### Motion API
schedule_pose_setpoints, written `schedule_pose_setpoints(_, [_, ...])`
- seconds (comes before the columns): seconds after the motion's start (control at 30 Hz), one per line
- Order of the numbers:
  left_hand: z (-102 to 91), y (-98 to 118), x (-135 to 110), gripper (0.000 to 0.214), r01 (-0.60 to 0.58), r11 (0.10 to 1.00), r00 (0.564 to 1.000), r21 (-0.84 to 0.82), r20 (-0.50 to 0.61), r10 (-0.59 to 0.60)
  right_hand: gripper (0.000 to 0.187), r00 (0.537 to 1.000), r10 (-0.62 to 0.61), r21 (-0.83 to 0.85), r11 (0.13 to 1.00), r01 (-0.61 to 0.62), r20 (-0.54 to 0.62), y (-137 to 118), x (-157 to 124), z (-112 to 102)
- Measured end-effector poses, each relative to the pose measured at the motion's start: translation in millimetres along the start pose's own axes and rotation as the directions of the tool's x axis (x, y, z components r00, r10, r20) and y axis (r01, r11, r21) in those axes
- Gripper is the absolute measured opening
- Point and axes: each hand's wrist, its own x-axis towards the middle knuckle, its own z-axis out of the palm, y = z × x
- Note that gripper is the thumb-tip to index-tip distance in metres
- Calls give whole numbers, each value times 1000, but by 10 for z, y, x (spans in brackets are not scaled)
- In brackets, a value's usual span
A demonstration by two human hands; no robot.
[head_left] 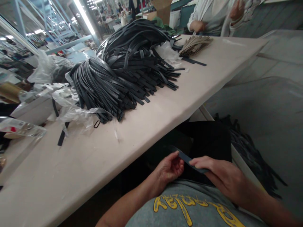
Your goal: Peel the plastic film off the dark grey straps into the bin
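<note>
A dark flat strap [186,157] stretches between my two hands, low over my lap beside the table edge. My left hand [170,167] pinches it between thumb and fingertips, the other fingers curled. Farther along the same strap, my right hand [219,173] is closed on it with the thumb on top. The strap's lower end passes under my right fingers, and its far end fades into the dark below the table. On the table lies a big heap of similar black straps [101,85], their cut ends pointing toward me.
The pale table [151,126] slants across the view. On it are crumpled clear plastic [78,116], a black metal loop [97,124] and a bundle of brown strips [195,45]. More dark straps [253,151] hang at my right. Across the table a person [213,19] stands.
</note>
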Motion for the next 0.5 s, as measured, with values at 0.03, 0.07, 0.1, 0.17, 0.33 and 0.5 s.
schedule_pose_setpoints(0.03, [3,-16,-4,24,9,1000,1000,25,23,-10,20,999,33,36,999,-33,7,80,52,75])
schedule_pose_setpoints(0.07, [4,-33,-5,22,9,998,999,54,51,-12,18,997,70,61,996,-71,13,165,87,152])
schedule_pose_setpoints(0.1, [2,-49,-3,18,1,996,997,84,83,-8,17,994,109,79,991,-110,9,251,106,226])
schedule_pose_setpoints(0.17, [-6,-76,2,13,-27,990,988,139,152,6,18,982,187,129,974,-185,-4,405,109,350])
schedule_pose_setpoints(0.33, [-12,-94,12,18,-6,980,942,198,329,-61,21,960,266,246,928,-279,84,483,49,364])
schedule_pose_setpoints(0.5, [42,-54,213,43,29,984,974,178,216,-67,25,949,316,163,936,-312,6,135,-227,-88])
